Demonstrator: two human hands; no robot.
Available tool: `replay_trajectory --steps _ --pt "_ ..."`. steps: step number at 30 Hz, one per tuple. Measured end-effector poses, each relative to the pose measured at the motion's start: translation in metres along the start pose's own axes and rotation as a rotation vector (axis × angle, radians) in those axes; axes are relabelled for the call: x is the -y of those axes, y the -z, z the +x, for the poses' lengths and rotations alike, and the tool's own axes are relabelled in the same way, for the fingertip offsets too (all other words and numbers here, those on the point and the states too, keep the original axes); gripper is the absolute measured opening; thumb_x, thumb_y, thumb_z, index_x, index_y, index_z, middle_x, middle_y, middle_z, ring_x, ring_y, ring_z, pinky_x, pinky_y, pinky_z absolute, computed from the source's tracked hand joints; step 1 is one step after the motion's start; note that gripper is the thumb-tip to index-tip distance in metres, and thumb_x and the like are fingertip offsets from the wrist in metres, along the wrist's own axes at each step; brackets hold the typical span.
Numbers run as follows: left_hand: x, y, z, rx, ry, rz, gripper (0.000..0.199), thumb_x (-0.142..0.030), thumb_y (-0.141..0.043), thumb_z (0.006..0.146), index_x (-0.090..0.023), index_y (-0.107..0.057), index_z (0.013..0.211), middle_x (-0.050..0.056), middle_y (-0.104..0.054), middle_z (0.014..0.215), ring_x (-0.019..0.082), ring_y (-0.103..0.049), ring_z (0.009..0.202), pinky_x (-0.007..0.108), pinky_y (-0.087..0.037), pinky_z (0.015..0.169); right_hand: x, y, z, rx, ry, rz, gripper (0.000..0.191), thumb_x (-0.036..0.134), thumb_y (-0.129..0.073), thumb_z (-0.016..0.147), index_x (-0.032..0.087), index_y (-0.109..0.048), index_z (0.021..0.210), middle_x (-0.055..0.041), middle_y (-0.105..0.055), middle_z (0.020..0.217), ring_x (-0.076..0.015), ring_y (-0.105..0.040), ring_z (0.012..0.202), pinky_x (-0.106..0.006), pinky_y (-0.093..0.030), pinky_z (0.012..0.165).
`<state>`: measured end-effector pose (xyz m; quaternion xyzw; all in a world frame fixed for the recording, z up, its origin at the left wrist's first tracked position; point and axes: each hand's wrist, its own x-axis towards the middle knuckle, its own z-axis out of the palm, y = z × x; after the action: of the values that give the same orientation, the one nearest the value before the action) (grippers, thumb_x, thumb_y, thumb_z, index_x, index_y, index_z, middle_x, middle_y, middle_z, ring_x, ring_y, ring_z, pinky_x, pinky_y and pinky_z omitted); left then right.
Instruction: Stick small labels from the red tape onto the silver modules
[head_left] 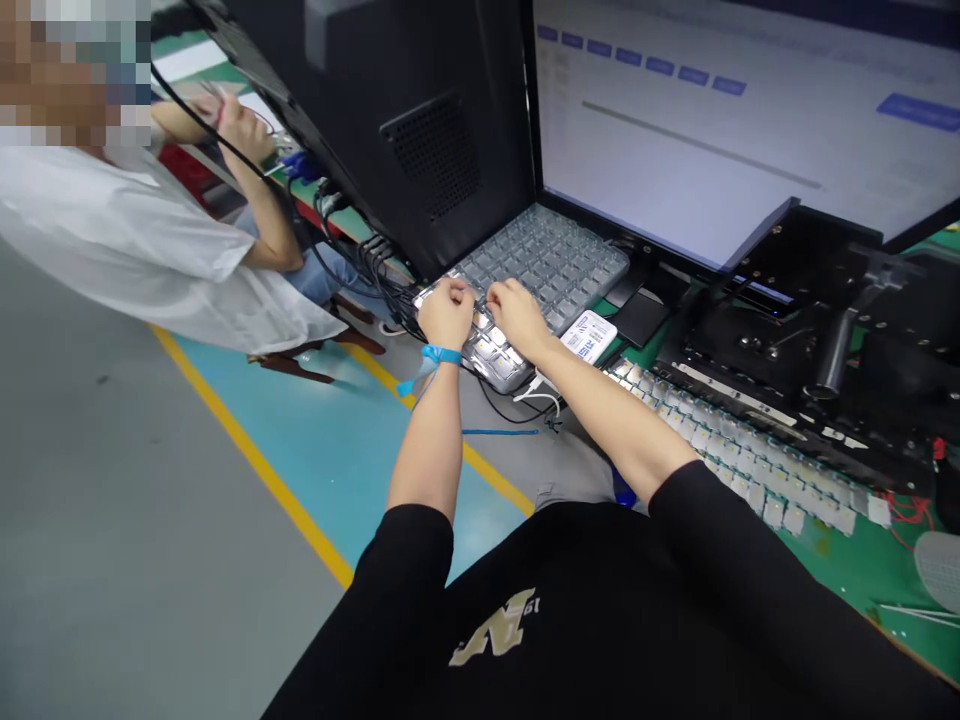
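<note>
A clear plastic tray point(559, 250) with many small compartments lies between the black case and the monitor. Over its near left end is my left hand point(448, 312), fingers curled together, a blue strap point(439, 355) around the wrist. My right hand point(516, 312) is bent over the same tray just to the right, its fingers also curled in. Whatever the fingertips of either hand hold is too small or hidden to make out. Small shiny pieces point(495, 345) sit in the near compartments below my hands.
A white labelled device point(590, 338) with a white cable lies right of the tray. Further right stand a black metal fixture point(780, 340) and rows of small clear pieces point(735, 440) on the green bench. A lit monitor point(712, 130) rises behind. A co-worker in a white top point(150, 250) sits left.
</note>
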<state>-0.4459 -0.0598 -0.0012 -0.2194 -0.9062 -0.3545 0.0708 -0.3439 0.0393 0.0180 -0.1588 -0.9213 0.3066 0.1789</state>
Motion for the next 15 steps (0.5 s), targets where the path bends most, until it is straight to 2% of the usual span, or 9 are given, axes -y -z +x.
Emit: replay_trajectory --steps 5,8,10,12,15 --pt "0.001 0.006 0.002 0.063 -0.027 0.05 0.02 -0.034 -0.055 0.086 -0.023 -0.065 0.1 0.002 -0.069 0.08 0.023 -0.062 0.086 0.035 -0.045 0.082 0.001 -0.007 0.003 0.061 -0.016 -0.071 0.022 0.017 -0.042 0.096 0.011 -0.064 0.1 -0.0141 -0.058 0.111 -0.0229 -0.051 0.106 -0.043 -0.041 0.102" --pt "-0.003 0.012 -0.001 0.089 -0.063 0.061 0.022 -0.034 -0.052 0.087 -0.022 -0.063 0.1 0.004 -0.067 0.082 0.024 -0.06 0.088 0.039 -0.046 0.084 0.011 -0.001 0.001 0.09 -0.022 -0.084 0.021 0.018 -0.045 0.097 0.012 -0.064 0.1 -0.0125 -0.058 0.114 -0.0218 -0.051 0.107 -0.04 -0.042 0.103" --pt "-0.006 0.015 -0.002 0.101 -0.095 0.058 0.021 -0.034 -0.051 0.084 -0.023 -0.064 0.098 0.004 -0.065 0.08 0.026 -0.06 0.089 0.042 -0.046 0.085 0.021 0.01 -0.011 0.073 -0.012 -0.084 0.019 0.021 -0.048 0.096 0.015 -0.064 0.105 -0.0096 -0.057 0.118 -0.0202 -0.051 0.109 -0.036 -0.041 0.105" --pt "-0.01 0.019 0.0 0.117 -0.107 0.056 0.021 -0.034 -0.053 0.08 -0.023 -0.064 0.095 0.004 -0.062 0.074 0.027 -0.06 0.086 0.045 -0.047 0.084 0.031 0.026 -0.039 0.0 0.063 -0.061 0.022 0.021 -0.046 0.097 0.018 -0.064 0.11 -0.0077 -0.056 0.121 -0.0189 -0.051 0.111 -0.034 -0.041 0.106" --pt "-0.021 0.034 0.0 0.113 -0.162 0.041 0.025 -0.038 -0.056 0.073 -0.025 -0.062 0.094 0.0 -0.054 0.065 0.027 -0.058 0.077 0.051 -0.047 0.081 0.036 0.057 -0.121 -0.157 0.345 0.011 0.027 0.022 -0.04 0.1 0.018 -0.065 0.11 -0.0079 -0.059 0.12 -0.0141 -0.052 0.114 -0.028 -0.042 0.106"
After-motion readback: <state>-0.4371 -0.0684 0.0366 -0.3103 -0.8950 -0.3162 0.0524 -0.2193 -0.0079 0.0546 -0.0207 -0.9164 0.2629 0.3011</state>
